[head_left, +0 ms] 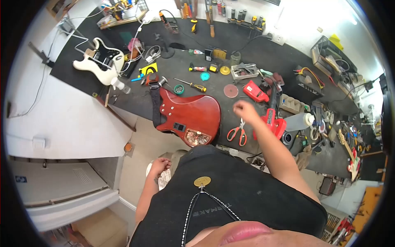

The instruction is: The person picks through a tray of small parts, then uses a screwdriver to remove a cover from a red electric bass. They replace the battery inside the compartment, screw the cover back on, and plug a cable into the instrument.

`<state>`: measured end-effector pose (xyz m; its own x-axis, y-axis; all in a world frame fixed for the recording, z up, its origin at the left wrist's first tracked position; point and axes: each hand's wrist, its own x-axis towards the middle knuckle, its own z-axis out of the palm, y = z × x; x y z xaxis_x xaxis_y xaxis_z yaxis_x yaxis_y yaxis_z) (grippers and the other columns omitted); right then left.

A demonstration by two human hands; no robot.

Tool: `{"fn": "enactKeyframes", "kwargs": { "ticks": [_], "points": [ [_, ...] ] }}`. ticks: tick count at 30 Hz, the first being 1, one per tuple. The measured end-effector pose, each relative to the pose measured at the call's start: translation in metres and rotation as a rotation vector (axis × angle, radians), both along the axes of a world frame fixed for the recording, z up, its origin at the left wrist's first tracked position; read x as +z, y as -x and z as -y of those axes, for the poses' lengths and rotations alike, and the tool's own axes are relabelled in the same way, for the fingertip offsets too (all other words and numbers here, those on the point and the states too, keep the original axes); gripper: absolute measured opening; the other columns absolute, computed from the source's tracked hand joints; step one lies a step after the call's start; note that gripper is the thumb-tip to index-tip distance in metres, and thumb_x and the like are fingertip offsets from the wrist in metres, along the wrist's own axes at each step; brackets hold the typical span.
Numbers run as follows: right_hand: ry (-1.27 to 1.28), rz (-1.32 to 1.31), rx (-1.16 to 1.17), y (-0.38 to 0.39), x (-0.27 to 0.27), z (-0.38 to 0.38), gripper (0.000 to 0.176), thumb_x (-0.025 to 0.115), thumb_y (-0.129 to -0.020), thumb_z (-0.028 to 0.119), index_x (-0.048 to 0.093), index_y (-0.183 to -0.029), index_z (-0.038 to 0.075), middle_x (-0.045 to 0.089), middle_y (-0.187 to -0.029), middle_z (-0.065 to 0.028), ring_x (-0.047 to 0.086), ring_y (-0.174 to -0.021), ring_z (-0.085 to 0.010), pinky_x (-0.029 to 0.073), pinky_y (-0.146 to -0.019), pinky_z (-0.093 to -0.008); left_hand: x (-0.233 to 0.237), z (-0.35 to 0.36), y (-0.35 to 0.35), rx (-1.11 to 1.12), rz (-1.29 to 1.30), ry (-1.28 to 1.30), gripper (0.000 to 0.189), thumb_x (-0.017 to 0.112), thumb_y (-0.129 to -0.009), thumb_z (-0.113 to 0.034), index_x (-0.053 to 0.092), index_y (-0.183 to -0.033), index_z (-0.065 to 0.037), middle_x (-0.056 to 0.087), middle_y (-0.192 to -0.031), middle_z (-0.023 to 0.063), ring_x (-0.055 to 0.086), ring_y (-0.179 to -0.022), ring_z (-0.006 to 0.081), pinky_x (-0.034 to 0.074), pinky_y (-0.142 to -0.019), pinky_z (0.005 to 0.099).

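A red guitar body lies back side up at the front edge of the dark workbench, with an open cavity near its lower end. My right hand is over the bench to the right of the body, its fingers curled together; whether it holds anything small is hidden. Just below that hand, orange-handled scissors lie on the bench. My left hand hangs low beside my torso, away from the bench, with fingers curled and nothing visible in them. A screwdriver rests behind the guitar body.
A white guitar body lies at the far left. To the right stand a red power tool and a translucent bottle. A red tool, a round disc and a parts tray are farther back.
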<state>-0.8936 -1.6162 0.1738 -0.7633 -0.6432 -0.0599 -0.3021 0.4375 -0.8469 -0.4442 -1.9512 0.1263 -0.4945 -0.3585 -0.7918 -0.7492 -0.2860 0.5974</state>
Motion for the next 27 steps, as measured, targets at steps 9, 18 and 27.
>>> {"fn": "enactKeyframes", "kwargs": {
  "ticks": [9,18,27],
  "points": [
    [-0.110,-0.473,-0.611,0.231,0.236,0.042,0.051,0.059,-0.097,0.050,0.076,-0.099,0.002,0.076,-0.082,-0.0138,0.073,-0.079,-0.0271,0.056,-0.075,-0.0425,0.006,0.113,0.041,-0.124,0.044,0.147,0.012,0.060,-0.099,-0.004,0.070,-0.104,0.002,0.075,-0.089,0.0115,0.066,-0.066,0.0147,0.054,-0.062,0.0286],
    [-0.670,-0.794,-0.444,0.285,0.268,0.106,0.045,0.070,-0.090,0.044,0.071,-0.114,0.006,0.075,-0.095,-0.0204,0.072,-0.090,-0.0362,0.055,-0.082,-0.0448,-0.038,0.207,0.040,-0.202,0.134,0.117,0.010,0.064,-0.097,-0.003,0.069,-0.102,0.003,0.075,-0.087,0.0127,0.067,-0.063,0.0148,0.055,-0.059,0.0284],
    [-0.616,-0.885,-0.644,0.403,0.261,0.050,0.055,0.051,-0.101,0.055,0.066,-0.129,0.010,0.068,-0.130,-0.0209,0.062,-0.125,-0.0379,0.048,-0.102,-0.0465,-0.025,0.263,0.080,-0.411,-0.023,0.278,0.013,0.065,-0.095,-0.006,0.071,-0.098,0.005,0.075,-0.082,0.0141,0.070,-0.066,0.0194,0.055,-0.062,0.0343]
  ]
}}
